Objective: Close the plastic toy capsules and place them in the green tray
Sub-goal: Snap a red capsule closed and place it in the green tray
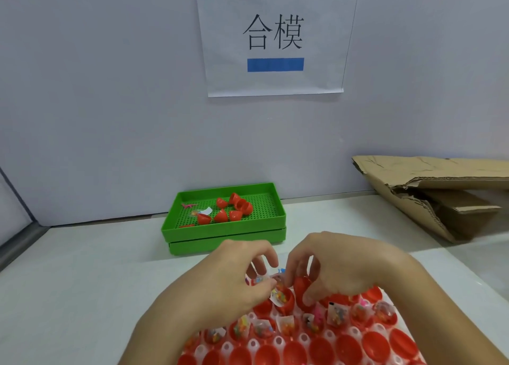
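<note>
Risk: your left hand (234, 279) pinches the toy packet in the red capsule base (283, 300), right hand (330, 271) grips the red plastic cap (303, 290); packet edge may jam the closure.

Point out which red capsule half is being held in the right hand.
The empty red half gripped by the right hand, lifted off the holder; the toy-filled half beside it still sits in the holder.
</note>
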`<state>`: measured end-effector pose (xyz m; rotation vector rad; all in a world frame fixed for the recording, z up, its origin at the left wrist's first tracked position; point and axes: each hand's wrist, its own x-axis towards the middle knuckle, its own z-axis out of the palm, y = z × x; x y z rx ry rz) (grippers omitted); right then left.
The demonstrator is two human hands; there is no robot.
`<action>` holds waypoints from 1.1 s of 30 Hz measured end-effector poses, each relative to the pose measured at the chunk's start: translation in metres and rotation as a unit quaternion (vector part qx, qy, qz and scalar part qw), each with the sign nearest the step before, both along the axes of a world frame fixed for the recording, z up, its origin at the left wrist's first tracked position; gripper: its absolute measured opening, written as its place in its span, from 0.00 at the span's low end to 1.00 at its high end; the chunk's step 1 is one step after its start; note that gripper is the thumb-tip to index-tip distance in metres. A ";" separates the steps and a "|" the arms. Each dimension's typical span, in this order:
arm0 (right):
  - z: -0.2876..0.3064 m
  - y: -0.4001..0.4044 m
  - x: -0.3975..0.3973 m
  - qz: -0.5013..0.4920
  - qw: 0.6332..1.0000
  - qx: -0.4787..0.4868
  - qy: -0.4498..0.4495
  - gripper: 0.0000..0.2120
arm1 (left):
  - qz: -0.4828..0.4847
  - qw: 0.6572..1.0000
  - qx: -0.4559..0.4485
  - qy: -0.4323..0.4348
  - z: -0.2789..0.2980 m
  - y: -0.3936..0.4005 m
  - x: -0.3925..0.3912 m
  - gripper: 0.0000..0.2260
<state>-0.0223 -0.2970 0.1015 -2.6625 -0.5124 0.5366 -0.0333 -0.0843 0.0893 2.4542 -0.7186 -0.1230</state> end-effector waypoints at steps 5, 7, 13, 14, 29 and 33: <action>0.004 -0.002 -0.001 0.002 1.000 0.015 0.011 0.18 | 0.008 1.000 -0.003 -0.002 0.003 0.003 0.000 0.05; 0.009 -0.007 -0.003 0.001 0.999 0.035 0.010 0.18 | 0.015 1.000 -0.005 -0.004 0.004 0.006 0.001 0.05; 0.027 -0.054 -0.004 -0.094 0.983 0.133 -0.085 0.07 | 0.048 0.999 -0.002 -0.020 0.010 0.024 0.006 0.03; 0.027 -0.062 -0.003 -0.118 0.979 0.126 -0.107 0.06 | 0.058 0.998 -0.001 -0.022 0.011 0.028 0.008 0.03; 0.018 -0.017 -0.002 -0.059 0.974 0.140 -0.169 0.06 | 0.199 0.976 0.056 0.065 -0.005 0.100 0.026 0.05; 0.009 0.019 -0.002 -0.012 0.976 0.140 -0.166 0.07 | 0.178 0.974 0.063 0.124 -0.008 0.095 0.025 0.07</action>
